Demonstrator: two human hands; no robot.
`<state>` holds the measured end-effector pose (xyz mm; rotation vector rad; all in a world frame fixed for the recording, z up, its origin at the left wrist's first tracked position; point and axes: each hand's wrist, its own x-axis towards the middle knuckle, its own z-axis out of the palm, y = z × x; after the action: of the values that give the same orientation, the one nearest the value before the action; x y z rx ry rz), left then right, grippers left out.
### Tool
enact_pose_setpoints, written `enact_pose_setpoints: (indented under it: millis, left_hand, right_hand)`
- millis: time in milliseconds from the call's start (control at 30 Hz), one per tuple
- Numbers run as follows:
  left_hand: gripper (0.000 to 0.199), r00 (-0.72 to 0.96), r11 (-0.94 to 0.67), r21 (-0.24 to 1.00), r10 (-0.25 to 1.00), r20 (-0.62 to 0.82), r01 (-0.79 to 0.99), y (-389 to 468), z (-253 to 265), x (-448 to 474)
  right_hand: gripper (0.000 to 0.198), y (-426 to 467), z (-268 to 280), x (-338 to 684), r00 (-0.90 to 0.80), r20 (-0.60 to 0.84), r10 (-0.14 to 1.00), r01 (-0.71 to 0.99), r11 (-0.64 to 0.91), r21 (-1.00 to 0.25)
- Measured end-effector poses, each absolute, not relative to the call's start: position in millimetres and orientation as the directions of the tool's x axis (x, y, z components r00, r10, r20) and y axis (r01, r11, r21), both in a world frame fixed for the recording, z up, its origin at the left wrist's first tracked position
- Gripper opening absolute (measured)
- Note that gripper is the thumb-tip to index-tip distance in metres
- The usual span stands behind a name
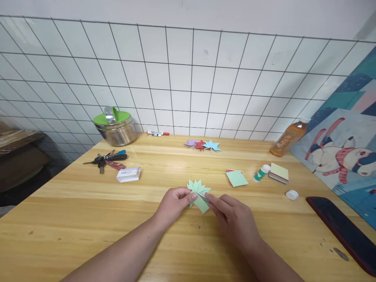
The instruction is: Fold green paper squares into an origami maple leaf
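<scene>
A light green folded paper leaf (201, 204) with a pointed, fan-like upper edge is held just above the front middle of the table. My left hand (176, 200) pinches its left side, thumb on top. On the right side, my right hand (232, 213) closes thumb and index finger on the paper. A thin, pale, dark-edged line runs between the fingertips; I cannot tell whether it is a fold or a slim tool. Finished-looking paper leaves in purple (191, 143), red (201, 145) and blue (212, 146) lie near the wall.
Right of my hands are paper squares (237, 178), a glue stick (261, 173), its cap (291, 194), a note stack (278, 174), a phone (342, 233) and a drink bottle (289, 138). Leftward lie keys (102, 159), a small white box (128, 174), a marker (158, 133) and a lidded pot (115, 129).
</scene>
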<state>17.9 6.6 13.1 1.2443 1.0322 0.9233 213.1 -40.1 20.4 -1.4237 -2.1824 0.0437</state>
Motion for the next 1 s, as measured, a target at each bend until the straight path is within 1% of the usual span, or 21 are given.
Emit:
enact_pose_setpoints:
  millis: [200,467,533,633,700,767,833,900,933,1000]
  left_hand:
    - [0.031,0.279,0.117,0.993,0.954,-0.110,-0.006,8,13,17]
    - [0.033,0.333,0.091,0.995,0.938,-0.099,0.040,7,8,16]
    - [0.033,0.330,0.086,0.995,0.939,-0.096,0.043,7,8,17]
    - [0.031,0.322,0.089,0.995,0.941,-0.101,0.053,6,11,17]
    - [0.030,0.310,0.093,0.994,0.944,-0.108,0.063,6,12,17]
    - [0.030,0.314,0.088,0.994,0.944,-0.103,0.064,6,13,17]
    - [0.031,0.341,0.073,0.996,0.936,-0.086,0.052,6,14,17]
    - [0.031,0.372,0.060,0.998,0.926,-0.069,0.037,6,13,17]
    - [0.031,0.383,0.055,0.998,0.922,-0.062,0.028,6,13,17]
    - [0.029,0.400,0.050,0.999,0.915,-0.051,0.013,6,12,17]
  right_hand:
    - [0.030,-39,22,217,-0.296,0.410,0.863,0.847,0.435,-0.305]
    - [0.031,-40,24,214,-0.320,0.404,0.857,0.840,0.454,-0.297]
    - [0.031,-40,24,215,-0.309,0.400,0.863,0.847,0.441,-0.297]
    - [0.032,-39,25,220,-0.250,0.411,0.877,0.861,0.396,-0.320]
    - [0.031,-37,27,224,-0.188,0.417,0.889,0.857,0.356,-0.372]
    - [0.033,-37,29,224,-0.121,0.369,0.922,0.814,0.305,-0.494]
    - [0.039,-37,31,221,-0.087,0.240,0.967,0.709,0.230,-0.667]
    - [0.044,-37,32,215,-0.105,0.091,0.990,0.580,0.135,-0.804]
    - [0.044,-38,31,212,-0.116,0.038,0.992,0.532,0.095,-0.841]
    - [0.037,-37,29,205,-0.122,-0.030,0.992,0.486,0.034,-0.873]
